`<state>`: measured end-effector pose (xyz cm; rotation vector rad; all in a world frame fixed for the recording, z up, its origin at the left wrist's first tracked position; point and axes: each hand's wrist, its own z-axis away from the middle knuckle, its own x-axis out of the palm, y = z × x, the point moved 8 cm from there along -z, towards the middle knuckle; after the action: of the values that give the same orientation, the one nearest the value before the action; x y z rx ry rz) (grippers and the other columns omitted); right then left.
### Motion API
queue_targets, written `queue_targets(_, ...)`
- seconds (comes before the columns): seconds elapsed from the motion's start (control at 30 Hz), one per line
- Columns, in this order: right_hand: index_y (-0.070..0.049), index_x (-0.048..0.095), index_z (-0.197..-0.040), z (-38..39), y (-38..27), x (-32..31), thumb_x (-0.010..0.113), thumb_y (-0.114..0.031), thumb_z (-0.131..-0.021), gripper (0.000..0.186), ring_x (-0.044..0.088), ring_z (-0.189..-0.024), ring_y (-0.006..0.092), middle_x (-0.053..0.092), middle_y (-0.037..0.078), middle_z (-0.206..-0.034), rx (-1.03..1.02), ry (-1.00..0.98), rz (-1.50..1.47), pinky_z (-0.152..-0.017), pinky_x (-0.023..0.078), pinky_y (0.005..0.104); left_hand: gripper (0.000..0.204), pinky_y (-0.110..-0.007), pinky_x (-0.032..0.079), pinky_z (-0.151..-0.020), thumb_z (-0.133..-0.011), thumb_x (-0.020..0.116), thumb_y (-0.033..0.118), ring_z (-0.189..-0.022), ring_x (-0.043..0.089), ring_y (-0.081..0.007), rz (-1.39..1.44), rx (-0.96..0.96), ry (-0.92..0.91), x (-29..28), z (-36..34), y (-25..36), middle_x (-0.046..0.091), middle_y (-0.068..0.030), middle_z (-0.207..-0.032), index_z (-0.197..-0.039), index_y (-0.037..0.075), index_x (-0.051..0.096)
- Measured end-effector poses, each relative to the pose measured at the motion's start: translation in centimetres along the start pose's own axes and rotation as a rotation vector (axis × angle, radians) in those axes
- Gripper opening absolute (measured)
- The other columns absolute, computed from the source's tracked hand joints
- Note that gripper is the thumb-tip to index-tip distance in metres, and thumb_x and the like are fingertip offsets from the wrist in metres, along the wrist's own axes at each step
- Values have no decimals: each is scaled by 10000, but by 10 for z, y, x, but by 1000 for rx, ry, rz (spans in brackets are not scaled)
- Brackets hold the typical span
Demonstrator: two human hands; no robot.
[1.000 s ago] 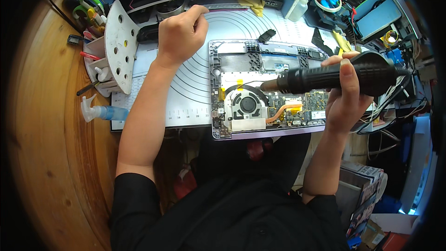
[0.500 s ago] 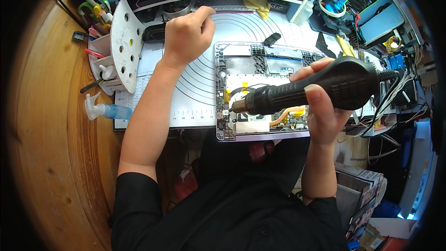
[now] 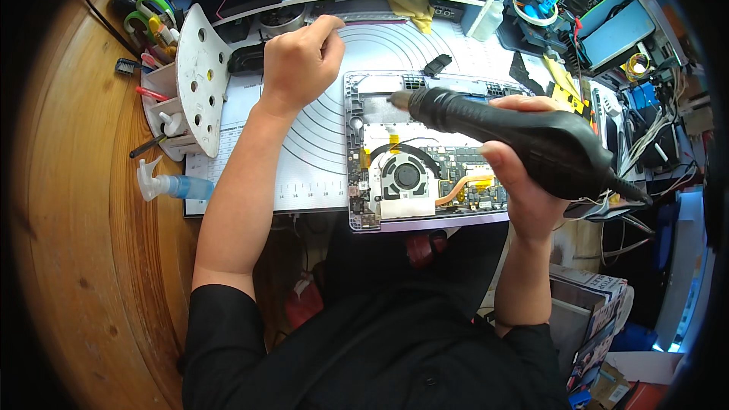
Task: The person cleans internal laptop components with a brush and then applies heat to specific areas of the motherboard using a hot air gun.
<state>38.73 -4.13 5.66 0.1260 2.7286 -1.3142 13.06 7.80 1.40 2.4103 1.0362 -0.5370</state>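
Observation:
My right hand [image 3: 524, 182] grips a black hot air gun [image 3: 524, 133] with a corded tail. Its metal nozzle [image 3: 399, 101] points left, above the upper part of an opened laptop base [image 3: 372, 220]. Exposed in the base are a round fan [image 3: 405, 175], a copper heat pipe [image 3: 459, 186] and circuit boards; the gun covers part of its right side. To the left, over the mat, my left hand [image 3: 302, 64] is closed with curled fingers. A thin purple strip [image 3: 376, 23] lies by its fingertips; whether the hand holds it I cannot tell.
A white work mat [image 3: 311, 175] lies under the laptop base. On the left stand a white tool holder [image 3: 199, 83] and a blue spray bottle [image 3: 182, 186]. A small black piece [image 3: 437, 65] and a yellow cloth [image 3: 414, 11] lie behind the base; cables [image 3: 653, 133] crowd the right.
The hot air gun's nozzle has swung up and away from the laptop base's lower left corner, uncovering the fan. My left hand keeps its closed shape; the whole view has shifted slightly.

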Motion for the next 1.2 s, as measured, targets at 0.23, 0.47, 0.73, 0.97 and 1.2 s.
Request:
queue_targets(0.23,20,623,-1196,2,-4,3,864,-11,-785,478,670,-914,144,696,90,-1042,-22,-6,61,-837,549,277,118,-308,482,-495,-842,653,18,-505,635,-200,17,-4,4,-4,2,-2,665,-96,-634,-914,63,735)
queue_targets(0.47,24,625,-1160,16,-1,-49,845,19,-795,427,672,-894,137,705,96,-1047,115,144,47,-816,559,272,182,-370,497,-549,-828,661,46,-587,673,-269,-19,-34,-59,5,-8,4,681,-123,-709,-984,101,738)
queue_targets(0.73,20,636,-1126,38,-34,-122,823,-23,-812,368,670,-882,141,721,87,-981,123,308,132,-821,542,291,209,-366,455,-537,-905,602,-37,-534,582,-255,43,-69,-95,6,6,-10,626,-167,-700,-1069,28,714)
queue_targets(0.97,-9,639,-1122,83,-53,-184,833,2,-793,382,642,-841,96,686,34,-958,130,611,77,-787,536,268,205,-364,461,-541,-926,604,13,-524,582,-237,10,-26,-56,2,8,-14,654,-154,-722,-1073,73,734)
queue_targets(1.2,33,626,-1111,107,-78,-191,778,-23,-816,337,646,-817,131,701,96,-940,26,632,167,-789,513,262,159,-313,448,-533,-919,622,22,-523,559,-179,17,-68,-84,4,2,-12,597,-116,-645,-1021,50,740)
